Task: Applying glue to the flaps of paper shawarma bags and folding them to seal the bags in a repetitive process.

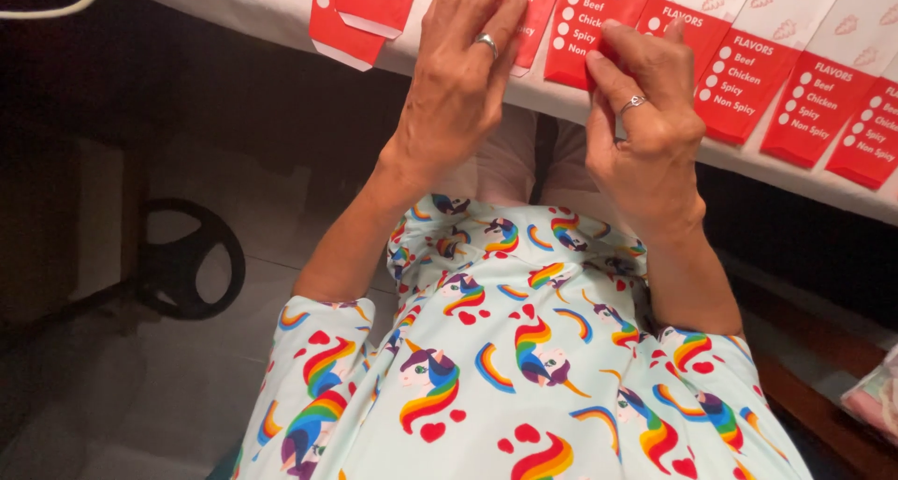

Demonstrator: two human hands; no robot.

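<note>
My left hand [460, 73] lies flat on the white table edge [281, 12], fingers spread over a red paper bag [531, 12] that is mostly hidden under it. My right hand [645, 115] pinches the lower corner of another red and white paper bag [585, 21] at the table's rim. Each hand wears a silver ring. A row of similar red-ended paper bags [744, 82] runs along the table to the right, overlapping like shingles. Below, my lap shows a pale garment with rainbow unicorn prints [514, 349].
Two more red bags [360, 12] hang over the table edge at the left. A white cable [56, 7] curves at the top left. A dark round chair base [182, 260] stands on the tiled floor. A wooden bar [814, 386] runs at the lower right.
</note>
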